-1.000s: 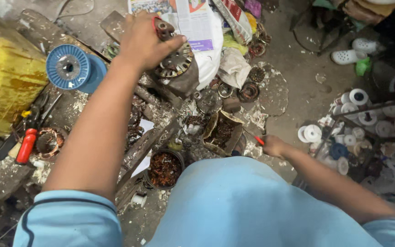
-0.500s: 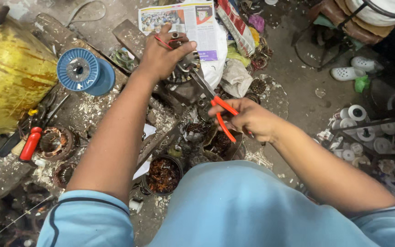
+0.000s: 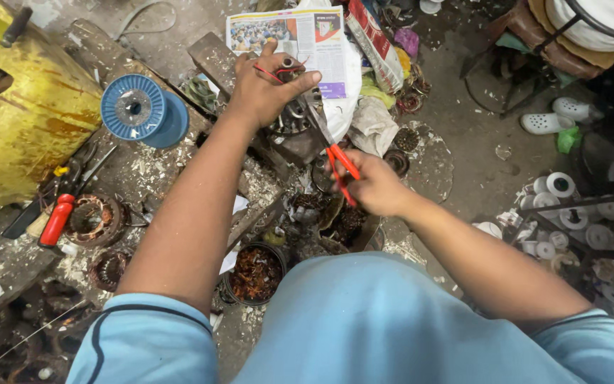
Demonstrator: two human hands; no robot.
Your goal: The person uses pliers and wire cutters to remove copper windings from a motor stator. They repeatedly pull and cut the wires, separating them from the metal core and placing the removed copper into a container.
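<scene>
My left hand (image 3: 268, 89) grips the top of a round metal motor stator (image 3: 293, 121) with red wires, standing on a dirty wooden bench. My right hand (image 3: 371, 186) holds red-handled pliers (image 3: 332, 146), whose jaws reach up to the stator's right side, just below my left fingers. Both arms wear light blue sleeves.
A blue wire spool (image 3: 136, 110) stands left of the stator, beside a yellow tank (image 3: 15, 114). A red-handled tool (image 3: 57, 220) and old copper windings (image 3: 97, 217) lie at the left. A newspaper (image 3: 300, 35) lies behind. White spools (image 3: 559, 188) and a white sandal (image 3: 545, 122) are on the floor at right.
My right hand came up from the low right with the pliers and brought their jaws to the stator. My left hand stayed on the stator's top.
</scene>
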